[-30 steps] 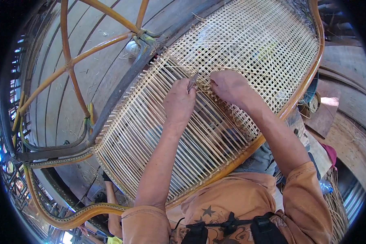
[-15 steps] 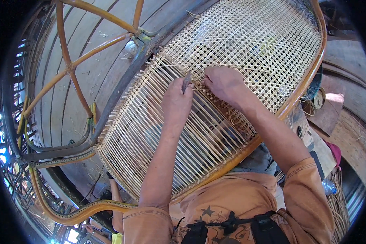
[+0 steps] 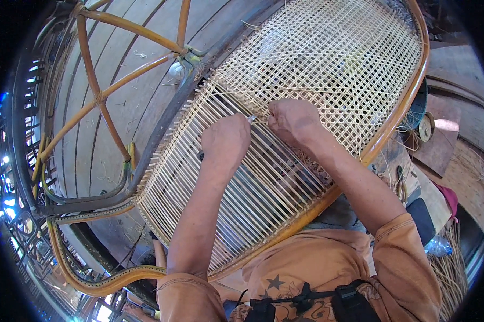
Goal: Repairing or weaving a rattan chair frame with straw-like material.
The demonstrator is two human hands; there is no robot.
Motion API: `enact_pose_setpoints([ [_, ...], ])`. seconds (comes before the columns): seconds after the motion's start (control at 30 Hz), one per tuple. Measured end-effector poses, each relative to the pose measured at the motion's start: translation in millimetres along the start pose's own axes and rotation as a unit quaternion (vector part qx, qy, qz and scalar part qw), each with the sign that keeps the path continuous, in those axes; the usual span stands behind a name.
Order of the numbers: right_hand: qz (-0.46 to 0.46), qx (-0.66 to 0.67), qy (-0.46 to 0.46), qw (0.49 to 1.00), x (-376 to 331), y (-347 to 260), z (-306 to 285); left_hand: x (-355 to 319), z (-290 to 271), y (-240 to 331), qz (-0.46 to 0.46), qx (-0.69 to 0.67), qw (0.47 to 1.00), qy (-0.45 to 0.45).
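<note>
Fingertips of both hands and the small metal tool (image 3: 251, 119), mostly hidden.

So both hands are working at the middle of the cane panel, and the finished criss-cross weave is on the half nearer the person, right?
Not quite. The head view shows the left hand and right hand meeting at the middle of the cane panel, but the finished criss-cross weave is on the far half. The half nearer the person has only parallel strands.

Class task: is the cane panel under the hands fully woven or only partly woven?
Partly woven. The cane panel shows open lattice beyond the left hand and right hand, only parallel strands nearer the person.
</note>
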State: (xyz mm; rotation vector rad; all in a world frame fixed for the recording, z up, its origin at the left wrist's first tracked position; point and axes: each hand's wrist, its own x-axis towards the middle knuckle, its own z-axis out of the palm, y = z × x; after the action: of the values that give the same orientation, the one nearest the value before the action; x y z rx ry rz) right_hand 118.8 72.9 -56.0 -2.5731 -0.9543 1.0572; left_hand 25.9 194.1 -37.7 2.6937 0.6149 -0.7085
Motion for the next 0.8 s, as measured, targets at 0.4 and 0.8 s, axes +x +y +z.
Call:
enact_pose_setpoints([
  [0.4, 0.010, 0.023, 0.060, 0.998, 3.2, 1.1, 14.0, 22.8, -17.4, 0.4, 0.051, 0.038, 0.996, -0.060],
  [0.8, -0.016, 0.063, 0.142, 0.988, 3.2, 5.8, 23.2, 26.4, -16.4, -5.8, 0.091, 0.051, 0.993, -0.060],
])
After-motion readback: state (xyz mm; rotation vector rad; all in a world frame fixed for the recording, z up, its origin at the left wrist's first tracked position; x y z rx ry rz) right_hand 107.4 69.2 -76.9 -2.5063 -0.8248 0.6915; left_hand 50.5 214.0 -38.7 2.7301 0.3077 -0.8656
